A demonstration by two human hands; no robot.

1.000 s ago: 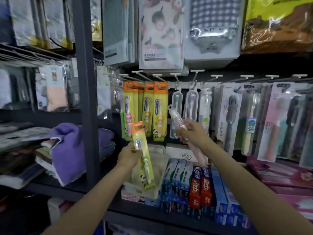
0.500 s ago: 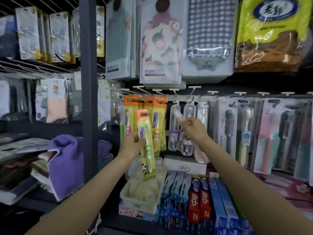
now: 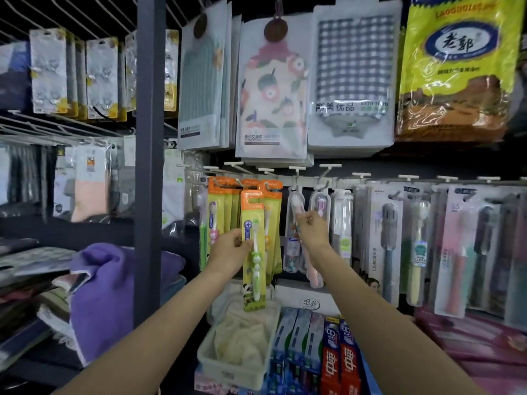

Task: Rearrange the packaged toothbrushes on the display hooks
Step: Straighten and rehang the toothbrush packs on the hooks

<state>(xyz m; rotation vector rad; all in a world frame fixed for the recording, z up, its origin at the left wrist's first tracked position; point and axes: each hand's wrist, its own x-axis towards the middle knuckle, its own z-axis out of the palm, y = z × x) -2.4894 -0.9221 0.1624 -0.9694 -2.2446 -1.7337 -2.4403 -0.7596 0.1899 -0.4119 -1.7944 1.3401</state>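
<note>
The left hand is pinching a yellow pack upright, its orange top just in front of the hanging orange packs. The right hand is gripping a clear case beside the hanging cases, right of them.

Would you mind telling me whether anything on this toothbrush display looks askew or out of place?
Two packs are off the hooks. The left hand holds an orange-and-yellow toothbrush pack before its hanging row, and the right hand holds a clear pink toothbrush case tilted across the upright clear cases.
</note>
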